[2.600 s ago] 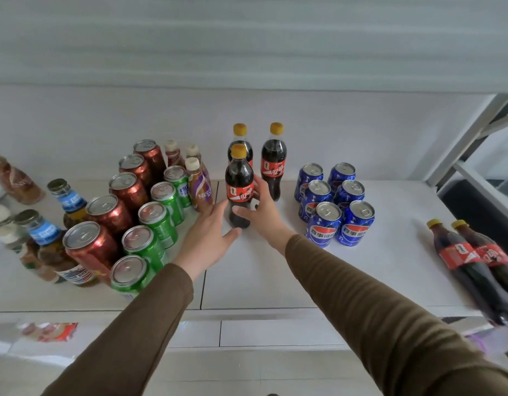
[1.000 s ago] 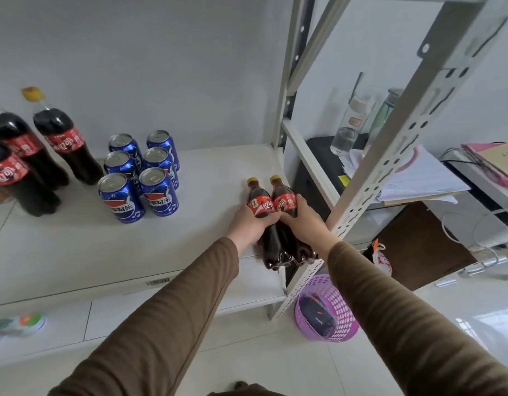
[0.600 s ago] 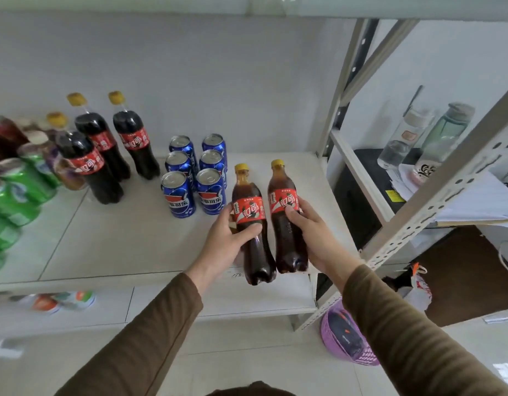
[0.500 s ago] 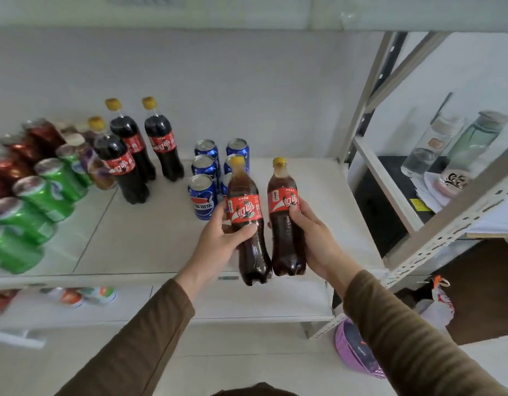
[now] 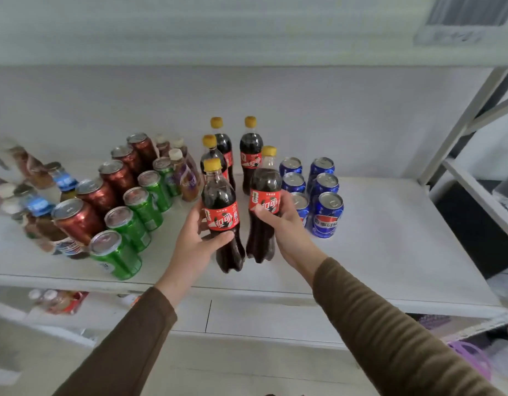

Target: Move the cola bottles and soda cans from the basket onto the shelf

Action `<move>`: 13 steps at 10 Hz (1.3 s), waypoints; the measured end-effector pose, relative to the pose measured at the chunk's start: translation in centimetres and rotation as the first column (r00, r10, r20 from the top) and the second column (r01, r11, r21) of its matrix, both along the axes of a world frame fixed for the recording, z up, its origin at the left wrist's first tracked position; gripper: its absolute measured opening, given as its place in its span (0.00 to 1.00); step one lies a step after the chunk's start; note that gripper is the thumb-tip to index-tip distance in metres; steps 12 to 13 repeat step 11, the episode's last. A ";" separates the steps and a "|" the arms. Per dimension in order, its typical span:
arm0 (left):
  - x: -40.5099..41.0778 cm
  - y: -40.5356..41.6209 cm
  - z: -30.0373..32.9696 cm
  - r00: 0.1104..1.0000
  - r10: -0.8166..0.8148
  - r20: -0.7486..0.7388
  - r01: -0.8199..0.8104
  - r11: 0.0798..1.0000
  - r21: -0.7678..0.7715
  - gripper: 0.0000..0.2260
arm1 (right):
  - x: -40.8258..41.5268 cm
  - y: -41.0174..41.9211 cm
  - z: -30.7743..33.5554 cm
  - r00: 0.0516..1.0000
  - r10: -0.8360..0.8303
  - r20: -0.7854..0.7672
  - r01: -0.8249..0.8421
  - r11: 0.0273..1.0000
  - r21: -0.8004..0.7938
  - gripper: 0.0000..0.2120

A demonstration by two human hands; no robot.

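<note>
My left hand (image 5: 195, 241) grips a cola bottle (image 5: 222, 212) with a red label and yellow cap. My right hand (image 5: 284, 224) grips a second cola bottle (image 5: 264, 207) of the same kind. Both are upright, held just above the white shelf (image 5: 375, 252), in front of three standing cola bottles (image 5: 251, 155). Blue soda cans (image 5: 327, 214) stand in two rows right of my right hand. The purple basket (image 5: 473, 358) shows at the lower right, below the shelf.
Green cans (image 5: 130, 224) and red cans (image 5: 81, 220) stand in rows on the left, with small bottles (image 5: 187, 178) behind and more bottles (image 5: 38, 207) at the far left. A slanted metal upright (image 5: 461, 121) bounds the shelf's right end. Bare shelf lies right of the blue cans.
Both hands carried the two cola bottles from the shelf's right end leftward to the middle, in front of the standing bottles. The view has swung left with them.
</note>
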State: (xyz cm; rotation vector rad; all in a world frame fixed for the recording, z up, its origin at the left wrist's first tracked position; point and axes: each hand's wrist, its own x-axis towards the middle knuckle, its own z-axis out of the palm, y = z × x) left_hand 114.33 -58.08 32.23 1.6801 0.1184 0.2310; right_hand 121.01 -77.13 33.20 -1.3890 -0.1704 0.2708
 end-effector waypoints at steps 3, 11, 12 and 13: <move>4.1 4.3 -1.8 1.000 -0.015 0.008 0.015 0.999 0.032 0.37 | 6.3 5.1 -1.2 0.988 -0.114 0.104 0.131 0.975 -0.179 0.31; 4.1 5.2 -3.0 0.995 -0.093 0.048 0.091 0.995 0.041 0.44 | 3.5 5.8 -0.4 0.983 -0.154 0.096 0.175 0.942 -0.285 0.41; 4.1 5.2 -3.0 0.995 -0.093 0.048 0.091 0.995 0.041 0.44 | 3.5 5.8 -0.4 0.983 -0.154 0.096 0.175 0.942 -0.285 0.41; 4.1 5.2 -3.0 0.995 -0.093 0.048 0.091 0.995 0.041 0.44 | 3.5 5.8 -0.4 0.983 -0.154 0.096 0.175 0.942 -0.285 0.41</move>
